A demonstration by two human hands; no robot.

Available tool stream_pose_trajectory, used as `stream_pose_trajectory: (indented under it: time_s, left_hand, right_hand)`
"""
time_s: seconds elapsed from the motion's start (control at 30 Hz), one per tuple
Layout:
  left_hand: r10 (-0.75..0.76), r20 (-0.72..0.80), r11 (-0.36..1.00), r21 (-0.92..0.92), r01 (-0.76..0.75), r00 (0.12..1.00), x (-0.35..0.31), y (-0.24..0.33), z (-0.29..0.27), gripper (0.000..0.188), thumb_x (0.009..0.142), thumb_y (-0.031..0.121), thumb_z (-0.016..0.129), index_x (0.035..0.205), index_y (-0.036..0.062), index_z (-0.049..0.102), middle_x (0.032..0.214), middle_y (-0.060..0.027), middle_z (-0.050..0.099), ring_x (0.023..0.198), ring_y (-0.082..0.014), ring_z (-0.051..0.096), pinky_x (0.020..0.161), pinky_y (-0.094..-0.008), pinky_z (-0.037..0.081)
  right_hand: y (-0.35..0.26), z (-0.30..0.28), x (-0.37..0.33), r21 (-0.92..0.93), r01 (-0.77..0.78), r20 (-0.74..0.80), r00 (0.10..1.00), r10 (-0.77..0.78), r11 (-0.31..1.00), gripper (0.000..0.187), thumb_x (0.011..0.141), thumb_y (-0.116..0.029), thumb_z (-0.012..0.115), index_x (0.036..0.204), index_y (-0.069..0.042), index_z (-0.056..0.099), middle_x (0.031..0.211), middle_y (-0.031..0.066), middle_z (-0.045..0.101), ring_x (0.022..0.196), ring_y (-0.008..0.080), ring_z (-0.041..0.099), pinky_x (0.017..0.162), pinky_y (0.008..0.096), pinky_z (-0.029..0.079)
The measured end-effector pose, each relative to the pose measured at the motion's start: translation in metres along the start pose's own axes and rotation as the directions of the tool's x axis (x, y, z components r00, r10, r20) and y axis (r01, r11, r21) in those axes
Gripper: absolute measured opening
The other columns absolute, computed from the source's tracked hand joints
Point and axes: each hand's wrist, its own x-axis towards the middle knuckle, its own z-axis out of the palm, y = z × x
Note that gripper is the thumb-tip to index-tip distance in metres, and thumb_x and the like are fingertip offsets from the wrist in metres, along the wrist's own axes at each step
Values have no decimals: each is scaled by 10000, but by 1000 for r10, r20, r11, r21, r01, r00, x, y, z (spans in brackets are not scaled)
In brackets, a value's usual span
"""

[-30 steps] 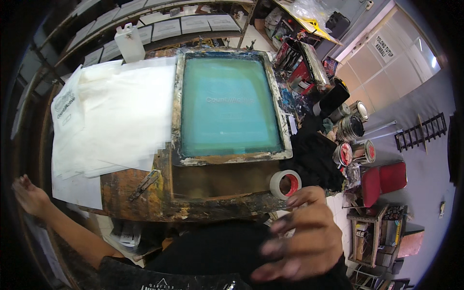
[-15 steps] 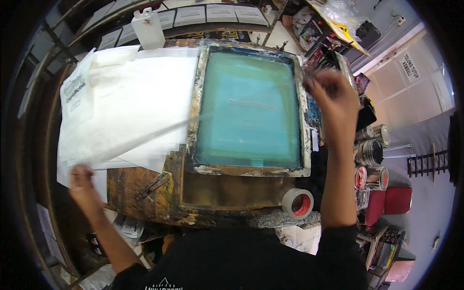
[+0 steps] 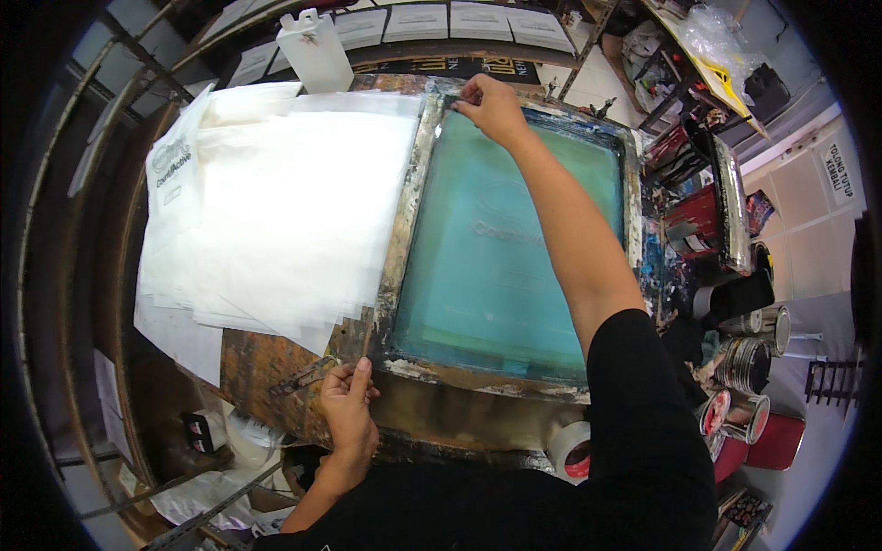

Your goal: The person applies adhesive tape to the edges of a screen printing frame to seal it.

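Observation:
A screen-printing frame [image 3: 413,197] with blue-green mesh lies on the worktable, a faint printed design showing through it. At the frame's far left corner, my right hand [image 3: 493,110] is closed in a pinch. My left hand [image 3: 349,413] is closed near the frame's near left corner, thumb pointing up. Between them, along the frame's left side, a narrow strip of tape is held edge-on and barely shows. Left of the frame lies a loose stack of white sheets [image 3: 285,211]. A cutter knife [image 3: 299,378] rests near my left hand. My right forearm hides part of the mesh.
A roll of grey tape [image 3: 571,450] sits at the table's near edge, partly behind my sleeve. Behind the sheets stands a white plastic jug [image 3: 314,55]. Paint-stained cans [image 3: 742,367] crowd the right side. Metal racks [image 3: 69,239] with shelves run along the left.
The tape strip stretched slantwise across sheets and screen has swung to the frame's left side. My right hand moved left to the far corner; my left hand moved right to the near corner.

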Motion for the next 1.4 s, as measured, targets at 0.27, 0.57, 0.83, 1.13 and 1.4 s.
stream_pose_trajectory:
  time_s: [0.27, 0.57, 0.83, 1.13, 1.4]
  left_hand:
    - [121, -47, 978, 179, -110, 992, 4, 6, 26, 205, 947, 167, 779, 920, 73, 599, 818, 27, 596, 709, -38, 521, 625, -207, 437]
    - [301, -15, 945, 138, -296, 954, 4, -4, 27, 162, 940, 80, 773, 927, 48, 614, 856, 13, 609, 773, -50, 547, 727, -216, 469]
    - [251, 84, 941, 214, -263, 964, 2, 15, 40, 134, 934, 64, 766, 938, 16, 641, 829, -16, 651, 676, -59, 596, 598, -218, 518]
    - [318, 108, 840, 428, -333, 942, 3, 17, 48, 153, 944, 82, 761, 879, 2, 649, 746, 22, 618, 657, -17, 520, 589, -192, 427]
    - [389, 235, 713, 536, -452, 891, 14, 14, 50, 193, 959, 114, 737, 858, -15, 636, 681, -21, 615, 629, -45, 522, 573, -237, 446]
  right_hand:
    - [29, 20, 8, -28, 30, 32, 999, -29, 999, 263, 792, -152, 846, 962, -28, 687, 934, 153, 743, 886, 309, 723, 805, 411, 563]
    - [47, 22, 16, 52, -27, 75, 997, 23, 998, 271, 809, -161, 841, 984, -23, 686, 941, 159, 746, 898, 304, 726, 825, 410, 566]
    - [42, 21, 19, -49, -5, 70, 998, 8, 999, 310, 817, -174, 845, 1021, -12, 677, 942, 158, 747, 894, 300, 729, 817, 403, 572]
    - [49, 26, 22, -104, 102, 43, 994, -98, 989, 389, 796, -233, 892, 1027, -17, 664, 875, 129, 736, 739, 219, 724, 670, 357, 578]
    - [22, 17, 12, -182, 52, -56, 996, -63, 982, 290, 776, -114, 811, 971, 3, 632, 975, 220, 688, 934, 371, 664, 835, 444, 526]
